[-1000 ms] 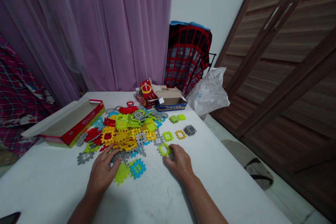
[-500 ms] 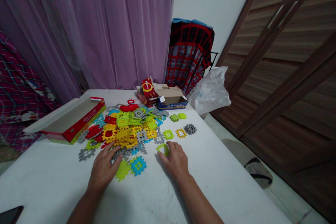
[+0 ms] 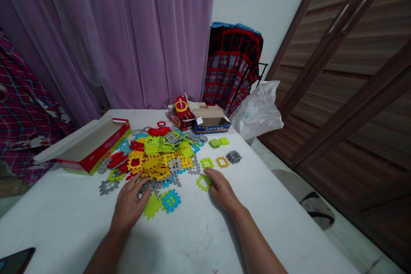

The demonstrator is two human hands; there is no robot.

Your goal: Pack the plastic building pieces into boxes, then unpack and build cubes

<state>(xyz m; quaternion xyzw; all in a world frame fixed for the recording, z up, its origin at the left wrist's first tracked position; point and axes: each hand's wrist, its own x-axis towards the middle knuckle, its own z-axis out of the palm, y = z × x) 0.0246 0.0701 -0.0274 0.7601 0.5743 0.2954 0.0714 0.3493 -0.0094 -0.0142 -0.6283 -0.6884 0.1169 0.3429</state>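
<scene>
A heap of flat, notched plastic building pieces [image 3: 154, 165] in yellow, green, red, grey and blue covers the table's middle. My left hand [image 3: 131, 201] rests at the heap's near edge, fingers spread, touching grey and yellow pieces. Just right of it lie a solid green piece [image 3: 152, 206] and a blue piece [image 3: 171, 200] with square holes. My right hand [image 3: 224, 190] is low over the table with its fingers parted, beside a green frame piece [image 3: 199, 183] lying flat. Behind that are another green frame piece [image 3: 207, 163] and a yellow frame piece [image 3: 222, 162].
A stack of grey pieces [image 3: 234, 157] and green pieces [image 3: 214, 143] sit on the right. An open red box [image 3: 105, 147] lies at left; a blue box [image 3: 212, 127] and a red box [image 3: 183, 108] stand at the back. A phone [image 3: 17, 261] lies at the near-left corner.
My right hand has shifted slightly right, off the green frame piece, which shows more fully. My left hand stays at the heap's edge. The view has shifted a little.
</scene>
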